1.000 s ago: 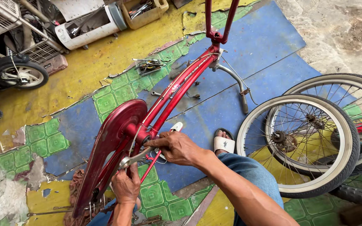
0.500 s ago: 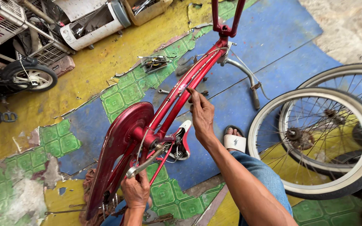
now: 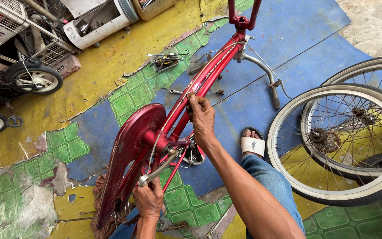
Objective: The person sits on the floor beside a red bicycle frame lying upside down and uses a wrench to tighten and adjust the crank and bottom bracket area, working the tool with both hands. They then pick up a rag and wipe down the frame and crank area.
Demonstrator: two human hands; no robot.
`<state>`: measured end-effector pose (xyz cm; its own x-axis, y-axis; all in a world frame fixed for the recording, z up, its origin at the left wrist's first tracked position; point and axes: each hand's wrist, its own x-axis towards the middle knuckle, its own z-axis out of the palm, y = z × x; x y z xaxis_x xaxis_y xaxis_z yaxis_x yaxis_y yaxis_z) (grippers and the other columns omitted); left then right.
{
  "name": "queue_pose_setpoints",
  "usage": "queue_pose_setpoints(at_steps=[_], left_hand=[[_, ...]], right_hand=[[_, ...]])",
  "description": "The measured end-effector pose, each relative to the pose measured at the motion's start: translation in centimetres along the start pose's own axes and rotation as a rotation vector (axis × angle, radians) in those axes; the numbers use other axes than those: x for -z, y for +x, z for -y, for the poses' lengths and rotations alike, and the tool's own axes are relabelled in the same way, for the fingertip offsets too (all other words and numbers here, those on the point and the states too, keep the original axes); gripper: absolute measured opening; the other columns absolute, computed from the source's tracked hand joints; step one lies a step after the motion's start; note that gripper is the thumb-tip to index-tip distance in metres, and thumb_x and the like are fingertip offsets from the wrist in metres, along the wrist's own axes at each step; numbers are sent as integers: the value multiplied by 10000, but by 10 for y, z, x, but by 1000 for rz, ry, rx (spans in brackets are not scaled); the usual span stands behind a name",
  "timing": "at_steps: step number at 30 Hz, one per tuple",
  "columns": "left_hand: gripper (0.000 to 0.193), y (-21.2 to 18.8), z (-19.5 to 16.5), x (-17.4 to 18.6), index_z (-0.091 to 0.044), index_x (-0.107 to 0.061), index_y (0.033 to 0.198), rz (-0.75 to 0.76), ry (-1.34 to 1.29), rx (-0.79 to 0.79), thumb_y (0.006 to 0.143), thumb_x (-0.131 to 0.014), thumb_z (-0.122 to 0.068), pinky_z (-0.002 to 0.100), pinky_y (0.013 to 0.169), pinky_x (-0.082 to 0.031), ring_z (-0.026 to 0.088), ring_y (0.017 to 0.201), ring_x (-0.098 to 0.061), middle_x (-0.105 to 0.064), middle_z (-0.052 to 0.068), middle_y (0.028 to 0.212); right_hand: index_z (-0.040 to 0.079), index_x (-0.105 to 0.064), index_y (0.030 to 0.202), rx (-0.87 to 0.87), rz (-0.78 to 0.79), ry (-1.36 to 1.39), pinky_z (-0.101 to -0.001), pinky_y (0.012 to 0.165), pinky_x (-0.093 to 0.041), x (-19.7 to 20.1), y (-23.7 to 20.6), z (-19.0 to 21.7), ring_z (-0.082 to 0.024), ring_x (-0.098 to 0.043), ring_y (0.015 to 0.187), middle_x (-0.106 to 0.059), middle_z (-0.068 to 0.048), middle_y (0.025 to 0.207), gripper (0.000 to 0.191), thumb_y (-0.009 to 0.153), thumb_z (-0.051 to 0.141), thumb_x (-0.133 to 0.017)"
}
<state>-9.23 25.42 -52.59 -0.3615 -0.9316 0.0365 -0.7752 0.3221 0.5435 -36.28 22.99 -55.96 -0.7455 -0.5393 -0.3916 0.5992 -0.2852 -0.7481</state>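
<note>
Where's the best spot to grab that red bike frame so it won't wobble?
Probably the long sloping tubes of the red bike frame, wrapped from above, where the right hand grips now. They are slim, bare and straight. The wide chain guard is too flat to wrap.

The bicycle frame under your right hand is glossy red painted metal, and the chain guard wears the same red, duller. Your left hand sits by a bare, shiny metal crank arm. The wheel rim is pale polished metal; the floor shows rough, peeling paint.
</note>
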Motion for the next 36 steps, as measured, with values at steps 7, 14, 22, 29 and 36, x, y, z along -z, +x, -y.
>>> queue_pose_setpoints(at_steps=[7,14,22,29,36], left_hand=[[376,-1,4,-1,10,-704,822,30,-9,49,987,-573,-301,450,519,-490,338,528,-670,-628,179,557],[329,-1,2,1,9,-719,877,-41,-34,-82,979,-585,-273,439,506,-479,338,553,-666,-624,166,585],[349,0,0,2,1,-688,819,16,29,-14,1000,-586,-279,456,520,-458,345,526,-639,-585,179,548],[311,-2,5,2,-10,-705,866,-5,-12,-100,1002,-579,-260,451,523,-472,359,561,-656,-621,186,600],[291,1,5,2,-8,-701,864,-34,-35,-135,997,-587,-241,444,530,-471,361,566,-655,-621,186,602]], right_hand=[[109,-703,1014,-139,17,263,-233,520,-330,-9,-3,-3,-49,-426,571,-563,54,692,297,920,389,-734],[124,-705,962,-181,85,406,-236,529,-302,-9,-3,-4,-48,-379,566,-471,85,645,246,937,359,-777],[73,-723,938,-123,40,310,-246,505,-280,-8,-1,-9,-48,-337,544,-441,85,622,279,945,350,-759],[51,-691,867,-139,-28,286,-263,473,-251,-12,2,-7,-62,-317,503,-432,71,589,331,955,366,-739],[86,-694,945,-145,72,303,-250,482,-253,-9,-6,-3,-54,-338,521,-458,64,630,261,951,345,-727]])
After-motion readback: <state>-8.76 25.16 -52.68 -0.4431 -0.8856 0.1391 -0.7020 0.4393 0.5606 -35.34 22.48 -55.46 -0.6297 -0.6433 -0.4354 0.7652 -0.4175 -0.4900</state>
